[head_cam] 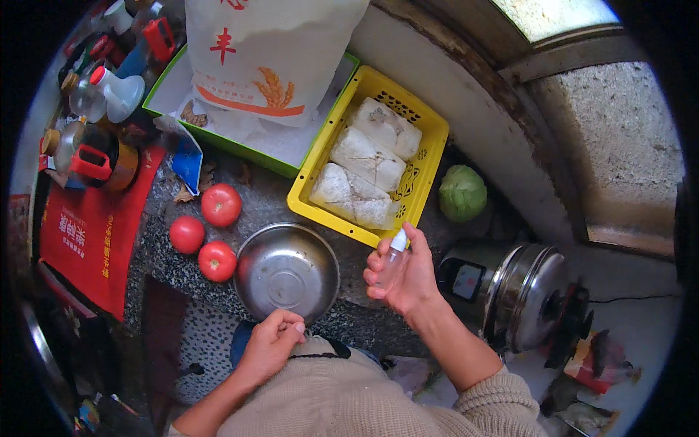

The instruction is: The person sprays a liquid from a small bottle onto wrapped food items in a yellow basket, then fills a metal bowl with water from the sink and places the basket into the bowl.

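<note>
My right hand (415,276) is wrapped around a small clear plastic bottle (389,267) with a white cap, held tilted above the counter by the yellow basket's near corner. My left hand (276,336) has its fingers curled in, with nothing visible in them. It hovers at the near rim of a stainless steel bowl (286,270); whether it touches the rim is unclear. No food shows inside the bowl. Three red tomatoes (220,205) lie on the counter to the bowl's left. Beyond it, the yellow plastic basket (299,199) holds three whitish wrapped bundles (368,158).
A green-edged box (240,145) holds a large white sack (273,54) at the back. Oil bottles (90,153) crowd the left over a red printed bag (90,229). To the right are a green cabbage (462,193) and an electric pressure cooker (491,284).
</note>
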A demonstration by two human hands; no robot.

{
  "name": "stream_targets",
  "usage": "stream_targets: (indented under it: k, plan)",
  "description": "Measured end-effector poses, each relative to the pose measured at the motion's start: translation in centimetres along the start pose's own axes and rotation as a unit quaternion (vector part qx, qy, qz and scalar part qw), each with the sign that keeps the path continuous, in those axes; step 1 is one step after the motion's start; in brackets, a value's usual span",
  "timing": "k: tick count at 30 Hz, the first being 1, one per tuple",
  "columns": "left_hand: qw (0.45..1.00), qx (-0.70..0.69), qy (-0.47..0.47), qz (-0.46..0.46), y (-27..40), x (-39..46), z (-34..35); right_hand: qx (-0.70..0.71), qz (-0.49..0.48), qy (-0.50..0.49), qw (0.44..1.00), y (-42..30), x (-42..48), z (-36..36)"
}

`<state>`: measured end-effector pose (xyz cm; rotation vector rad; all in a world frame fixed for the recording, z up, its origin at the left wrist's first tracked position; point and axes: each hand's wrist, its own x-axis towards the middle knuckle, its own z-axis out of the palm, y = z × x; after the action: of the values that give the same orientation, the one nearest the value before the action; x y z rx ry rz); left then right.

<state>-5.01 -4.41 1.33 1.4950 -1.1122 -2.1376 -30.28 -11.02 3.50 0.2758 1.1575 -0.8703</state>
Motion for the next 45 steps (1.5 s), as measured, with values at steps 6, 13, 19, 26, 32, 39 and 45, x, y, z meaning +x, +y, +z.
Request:
stream_targets:
  k: [6,13,19,26,32,39,45]
  plan:
    - [0.999,-0.022,0.014,0.024,-0.2,-0.1,-0.6,-0.042,-0.032,0.055,0.997,0.1,-0.3,0.6]
    - [0.999,-0.041,0.011,0.025,0.0,0.0,-0.8,-0.057,-0.051,0.054,0.996,0.4,-1.3,0.4]
    - [0.999,-0.053,0.004,0.011,0.8,0.0,-0.6,-0.064,-0.059,0.039,0.995,-0.2,-1.0,0.4]
    - [0.999,-0.043,-0.003,0.03,0.4,0.1,-0.6,-0.059,-0.055,0.049,0.996,-0.4,-1.2,1.3]
    - [0.999,-0.024,-0.012,0.032,1.0,0.2,-0.7,-0.065,-0.057,0.016,0.996,-1.0,-1.2,0.7]
    - [0.999,-0.024,-0.02,-0.029,2.0,-0.1,-0.6,-0.064,-0.096,-0.009,0.993,-4.0,-1.0,3.2]
    - [1.0,-0.015,-0.015,-0.022,2.4,-0.4,-0.5,-0.07,-0.12,0.024,0.99,-6.3,1.3,3.5]
